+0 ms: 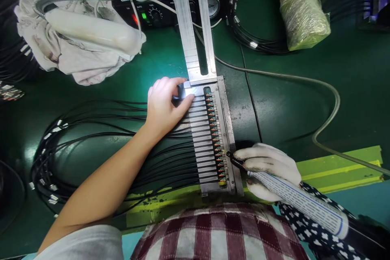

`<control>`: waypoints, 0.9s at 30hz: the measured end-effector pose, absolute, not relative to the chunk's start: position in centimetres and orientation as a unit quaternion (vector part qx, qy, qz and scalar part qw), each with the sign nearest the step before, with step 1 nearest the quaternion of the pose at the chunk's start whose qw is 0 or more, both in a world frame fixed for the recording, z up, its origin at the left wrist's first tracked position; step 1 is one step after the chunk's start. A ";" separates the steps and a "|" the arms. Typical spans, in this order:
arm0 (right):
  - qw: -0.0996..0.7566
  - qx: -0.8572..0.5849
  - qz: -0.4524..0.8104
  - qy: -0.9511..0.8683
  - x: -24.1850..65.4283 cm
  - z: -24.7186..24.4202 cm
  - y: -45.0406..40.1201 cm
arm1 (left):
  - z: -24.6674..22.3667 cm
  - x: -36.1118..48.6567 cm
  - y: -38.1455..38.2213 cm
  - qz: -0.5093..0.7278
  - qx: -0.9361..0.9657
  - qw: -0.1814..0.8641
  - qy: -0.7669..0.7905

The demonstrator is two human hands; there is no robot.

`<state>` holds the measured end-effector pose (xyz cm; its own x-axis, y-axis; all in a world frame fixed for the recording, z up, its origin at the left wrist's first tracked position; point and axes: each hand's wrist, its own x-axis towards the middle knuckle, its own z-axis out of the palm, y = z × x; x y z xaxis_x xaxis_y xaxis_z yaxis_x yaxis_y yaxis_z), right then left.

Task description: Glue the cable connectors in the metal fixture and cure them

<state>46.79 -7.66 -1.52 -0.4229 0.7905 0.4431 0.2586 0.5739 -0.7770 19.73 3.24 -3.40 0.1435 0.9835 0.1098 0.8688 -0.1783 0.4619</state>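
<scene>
On the green worktop (304, 89) cables (122, 138) fill the jig (225, 130); left hand (164, 105) pinches its top clamp (182, 90), gloved right hand (268, 166) grips an iron (292, 195) near the lowest connectors (215, 130).

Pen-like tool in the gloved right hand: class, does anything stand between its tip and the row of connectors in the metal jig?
Nothing visible does. The tool in the right hand has its dark tip right beside the connectors; the left hand rests at the jig's far end.
</scene>
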 end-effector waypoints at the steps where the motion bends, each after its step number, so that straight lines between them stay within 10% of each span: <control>1: 0.420 -0.336 0.319 -0.780 46.8 -1.5 -7.7 | -3.4 19.7 3.2 0.196 0.742 0.145 0.625; 27: 0.423 -0.331 0.327 -0.777 47.0 -1.7 -7.8 | -3.7 19.5 3.3 0.194 0.749 0.134 0.619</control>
